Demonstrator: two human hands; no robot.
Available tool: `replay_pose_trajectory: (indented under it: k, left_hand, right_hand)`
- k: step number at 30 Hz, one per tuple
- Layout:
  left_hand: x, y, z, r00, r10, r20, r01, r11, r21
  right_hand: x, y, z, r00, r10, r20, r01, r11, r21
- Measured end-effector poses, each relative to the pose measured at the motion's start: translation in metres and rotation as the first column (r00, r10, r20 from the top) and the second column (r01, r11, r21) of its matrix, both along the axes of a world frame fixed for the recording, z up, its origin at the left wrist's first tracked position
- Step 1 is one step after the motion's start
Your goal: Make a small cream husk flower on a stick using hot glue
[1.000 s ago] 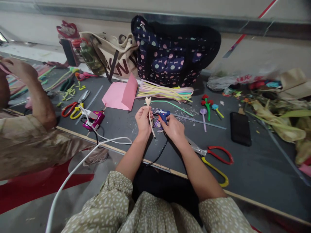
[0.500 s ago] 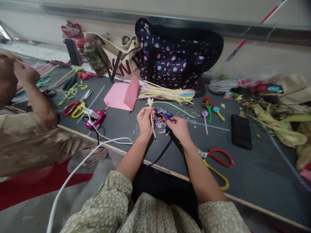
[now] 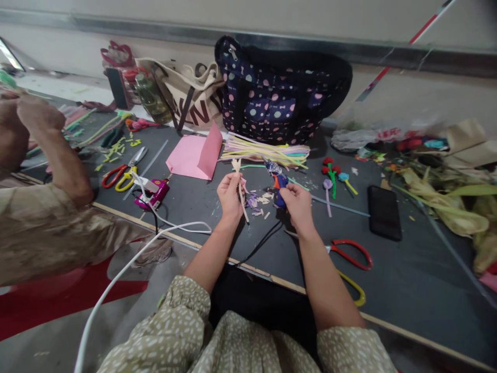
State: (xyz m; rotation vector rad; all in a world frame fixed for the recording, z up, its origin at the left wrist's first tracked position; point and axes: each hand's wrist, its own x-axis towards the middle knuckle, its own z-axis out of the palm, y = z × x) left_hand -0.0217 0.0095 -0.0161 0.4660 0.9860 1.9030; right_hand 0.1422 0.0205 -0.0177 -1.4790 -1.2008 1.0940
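Note:
Between the thumb and fingers of my left hand [image 3: 231, 196] is a cream pipe-cleaner flower [image 3: 236, 166], its tuft pointing up and its stem hanging below. My right hand [image 3: 297, 203] grips a blue hot glue gun [image 3: 278, 189] with an orange trigger. The gun's nozzle points up and away, apart from the flower. A black cord runs from it toward the table's front edge. Purple and cream pipe-cleaner snippets [image 3: 256, 201] lie on the dark table between my hands. Red-and-yellow-handled scissors [image 3: 351, 254] lie partly behind my right forearm.
Behind my hands are a pink paper piece [image 3: 190, 158], a pipe-cleaner bundle [image 3: 264, 150] and a dark patterned bag [image 3: 279, 98]. At right lie finished pipe-cleaner flowers [image 3: 331, 168] and a black phone [image 3: 384, 212]. A purple power strip [image 3: 153, 194] and a co-worker's arm [image 3: 64, 160] are at left.
My right hand has moved the glue gun right, away from the flower, and its nozzle now points more upward. The left hand still holds the flower, nearly in place.

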Motion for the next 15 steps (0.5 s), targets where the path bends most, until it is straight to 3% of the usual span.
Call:
replay_pose_trajectory:
  k: [3,6,11,15]
  left_hand:
    - [0.0,0.0,-0.001,0.999,-0.033,0.015,0.033,0.999,0.003]
    - [0.002,0.0,-0.002,0.998,-0.064,0.005,0.064,0.998,0.006]
    - [0.003,0.0,-0.002,0.993,-0.116,-0.002,0.116,0.993,-0.007]
    - [0.002,-0.001,-0.001,0.99,-0.142,0.01,0.142,0.99,0.003]
  right_hand:
    - [-0.001,-0.002,0.008,0.958,-0.026,-0.286,0.024,1.0,-0.013]
    - [0.0,-0.004,0.014,0.876,0.016,-0.482,-0.037,0.999,-0.034]
    - [0.004,-0.004,0.014,0.771,0.09,-0.631,-0.149,0.988,-0.041]
    - [0.005,-0.004,0.02,0.735,0.138,-0.664,-0.166,0.986,0.02]
